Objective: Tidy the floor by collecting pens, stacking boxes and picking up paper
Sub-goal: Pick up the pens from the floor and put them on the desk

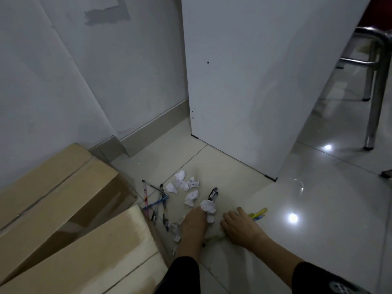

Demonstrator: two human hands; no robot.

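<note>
crumpled white paper ball at fingertips of left hand, grip clenched on it, on pale tiled floor | right hand flat, grip released, yellow-blue pens just beyond its fingers | black marker beyond paper | scattered pens left | tan cardboard boxes far left

Pretty dim, greyish shot with soft focus overall.

Two bright glare spots bounce off the glossy floor tiles on the right, the hands and crumpled paper look smeary, and straight edges bow from the wide lens.
</note>
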